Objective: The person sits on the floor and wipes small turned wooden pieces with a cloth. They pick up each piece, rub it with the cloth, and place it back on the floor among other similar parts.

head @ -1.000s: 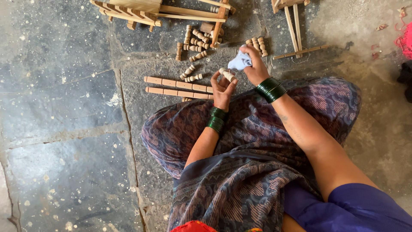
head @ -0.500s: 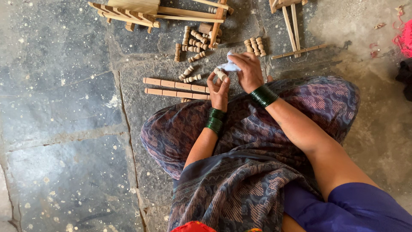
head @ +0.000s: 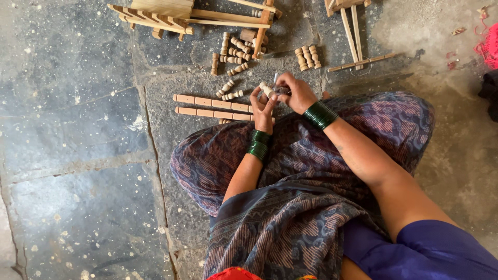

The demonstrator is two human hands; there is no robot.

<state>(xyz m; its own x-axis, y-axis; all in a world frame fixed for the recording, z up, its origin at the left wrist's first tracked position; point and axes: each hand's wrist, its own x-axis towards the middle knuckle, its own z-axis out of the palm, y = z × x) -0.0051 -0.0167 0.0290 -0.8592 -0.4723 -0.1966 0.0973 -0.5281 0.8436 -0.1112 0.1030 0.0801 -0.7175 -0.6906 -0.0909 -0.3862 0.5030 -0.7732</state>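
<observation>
Just beyond the two notched wooden rails (head: 212, 106), left hand (head: 263, 106) pinches a small turned pale wooden spindle (head: 266, 89); right hand (head: 294, 92) closes around its far end. Judged light, stiff, smooth; best held mid-shaft.

Pale matt wooden spindle (head: 266, 89); rough stone floor (head: 78, 155).

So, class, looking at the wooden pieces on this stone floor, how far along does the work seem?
Done: built slatted frames lie at the top. In hand: the left hand holds a small turned peg while the right hand works on it; what the right hand grips is hidden. Left: loose pegs and two notched strips lie unassembled.
</observation>
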